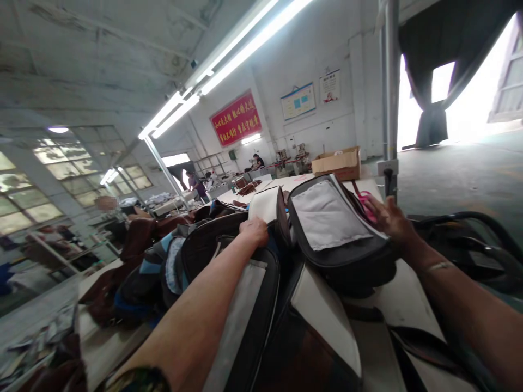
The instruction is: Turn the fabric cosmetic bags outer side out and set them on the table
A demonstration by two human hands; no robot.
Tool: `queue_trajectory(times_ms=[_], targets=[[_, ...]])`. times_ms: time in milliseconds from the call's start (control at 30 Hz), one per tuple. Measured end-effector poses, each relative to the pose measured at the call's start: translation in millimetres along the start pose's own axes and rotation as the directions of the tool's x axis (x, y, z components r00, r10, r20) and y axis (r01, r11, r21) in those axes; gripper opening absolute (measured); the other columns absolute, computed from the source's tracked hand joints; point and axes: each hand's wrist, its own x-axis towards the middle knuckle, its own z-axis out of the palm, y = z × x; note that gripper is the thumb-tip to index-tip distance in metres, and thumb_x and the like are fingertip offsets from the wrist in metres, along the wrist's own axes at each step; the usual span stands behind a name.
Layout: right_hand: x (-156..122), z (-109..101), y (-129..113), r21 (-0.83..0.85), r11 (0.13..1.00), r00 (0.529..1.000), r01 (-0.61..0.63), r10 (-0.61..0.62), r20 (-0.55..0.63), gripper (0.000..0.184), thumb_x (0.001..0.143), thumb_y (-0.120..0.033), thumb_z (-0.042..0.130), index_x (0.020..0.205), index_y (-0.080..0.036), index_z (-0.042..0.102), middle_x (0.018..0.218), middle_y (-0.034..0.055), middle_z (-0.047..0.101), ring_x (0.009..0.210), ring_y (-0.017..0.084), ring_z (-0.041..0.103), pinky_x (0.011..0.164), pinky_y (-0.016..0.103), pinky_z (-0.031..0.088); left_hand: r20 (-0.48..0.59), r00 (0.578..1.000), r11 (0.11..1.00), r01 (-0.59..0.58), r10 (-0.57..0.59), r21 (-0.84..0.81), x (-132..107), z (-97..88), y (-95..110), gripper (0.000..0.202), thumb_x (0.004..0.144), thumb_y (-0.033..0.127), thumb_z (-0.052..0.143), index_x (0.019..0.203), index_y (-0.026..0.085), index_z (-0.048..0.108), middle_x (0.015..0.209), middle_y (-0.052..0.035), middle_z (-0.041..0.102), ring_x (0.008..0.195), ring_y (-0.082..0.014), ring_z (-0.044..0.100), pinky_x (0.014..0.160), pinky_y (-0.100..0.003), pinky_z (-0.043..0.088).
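My left hand [254, 231] grips the top edge of a black fabric bag [212, 256], which has white panels and lies on the work table. To its right sits a second black bag [339, 256], opened to show a grey lining panel [327, 215]. My right hand [388, 220] is at that bag's far edge, its fingers closed on a pink-handled tool [365, 206], probably scissors. The blades are hidden. A striped blue and black bag [163, 269] lies beyond my left forearm.
The long white work table [400, 294] holds piled brown bags [139, 245] on its left side. A cardboard box [337, 165] stands at its far end. A metal post [391, 92] rises to the right. Co-workers [196, 185] and sewing machines [290, 160] stand farther back.
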Motion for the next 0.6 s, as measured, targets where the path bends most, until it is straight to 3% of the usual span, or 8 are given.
queue_trajectory(times_ms=[33, 100, 133, 200, 333, 467, 600], targets=[[-13.2, -8.8, 9.4, 0.026, 0.999, 1.000, -0.024, 0.023, 0.016, 0.075, 0.095, -0.075, 0.018, 0.155, -0.032, 0.033, 0.154, 0.0087, 0.044, 0.133, 0.033, 0.052, 0.101, 0.049, 0.052, 0.025, 1.000, 1.000, 0.001, -0.002, 0.016, 3.7, 1.5, -3.1, 0.039, 0.095, 0.040, 0.062, 0.126, 0.016, 0.060, 0.133, -0.0125, 0.059, 0.116, -0.0270, 0.061, 0.098, -0.050, 0.052], [-41.6, -21.8, 32.8, -0.001, 0.994, 0.993, -0.113, 0.113, 0.040, 0.087, 0.082, -0.078, 0.052, 0.154, -0.032, 0.037, 0.154, 0.0078, 0.045, 0.133, 0.039, 0.050, 0.106, 0.051, 0.048, 0.064, 0.998, 0.999, -0.008, 0.006, 0.034, 6.2, -0.4, -11.1, 0.035, 0.095, 0.039, 0.062, 0.121, 0.015, 0.062, 0.126, -0.0112, 0.062, 0.112, -0.0255, 0.062, 0.095, -0.048, 0.053], [-54.3, -25.2, 45.0, -0.068, 0.984, 0.986, -0.163, 0.164, 0.016, 0.098, 0.071, -0.073, 0.069, 0.154, -0.031, 0.037, 0.153, 0.0093, 0.047, 0.132, 0.042, 0.051, 0.108, 0.053, 0.045, 0.080, 0.997, 0.999, -0.014, 0.011, 0.037, 5.6, -2.9, -14.8, 0.034, 0.095, 0.039, 0.062, 0.119, 0.015, 0.063, 0.123, -0.0108, 0.063, 0.109, -0.0247, 0.063, 0.094, -0.047, 0.054], [-71.1, -25.4, 64.8, -0.168, 0.946, 0.960, -0.279, 0.275, -0.047, 0.111, 0.061, -0.064, 0.082, 0.155, -0.026, 0.036, 0.143, 0.0142, 0.056, 0.126, 0.044, 0.055, 0.108, 0.056, 0.043, 0.101, 0.995, 0.999, -0.029, 0.025, 0.037, 2.7, -8.4, -19.2, 0.032, 0.095, 0.041, 0.062, 0.114, 0.014, 0.065, 0.116, -0.0097, 0.066, 0.105, -0.0234, 0.064, 0.092, -0.045, 0.055], [-60.8, -11.2, 70.3, -0.212, 0.898, 0.922, -0.386, 0.371, -0.111, 0.113, 0.063, -0.067, 0.080, 0.154, -0.016, 0.037, 0.133, 0.0217, 0.062, 0.121, 0.045, 0.058, 0.107, 0.058, 0.041, 0.079, 0.996, 0.999, -0.035, 0.032, 0.031, -3.7, -12.2, -16.0, 0.042, 0.094, 0.053, 0.059, 0.110, 0.014, 0.066, 0.112, -0.0097, 0.068, 0.104, -0.0236, 0.065, 0.092, -0.045, 0.053], [-29.1, -5.2, 59.1, -0.182, 0.926, 0.941, -0.330, 0.307, -0.146, 0.116, 0.050, -0.044, 0.092, 0.150, -0.012, 0.043, 0.142, 0.0234, 0.054, 0.133, 0.045, 0.046, 0.113, 0.056, 0.035, -0.020, 1.000, 0.999, -0.009, 0.010, 0.043, -9.2, -4.4, -8.5, 0.055, 0.094, 0.060, 0.051, 0.123, 0.015, 0.061, 0.131, -0.0145, 0.060, 0.113, -0.0291, 0.062, 0.097, -0.050, 0.050], [-38.7, -33.5, 76.0, -0.061, 0.920, 0.921, -0.387, 0.382, -0.074, 0.085, 0.054, -0.028, 0.087, 0.133, -0.012, 0.059, 0.119, 0.0175, 0.070, 0.109, 0.035, 0.066, 0.094, 0.045, 0.055, -0.084, 0.996, 0.999, -0.014, 0.017, 0.035, -10.8, 6.9, -10.5, 0.062, 0.093, 0.062, 0.039, 0.131, 0.017, 0.058, 0.145, -0.0176, 0.051, 0.116, -0.0398, 0.061, 0.096, -0.051, 0.049]])
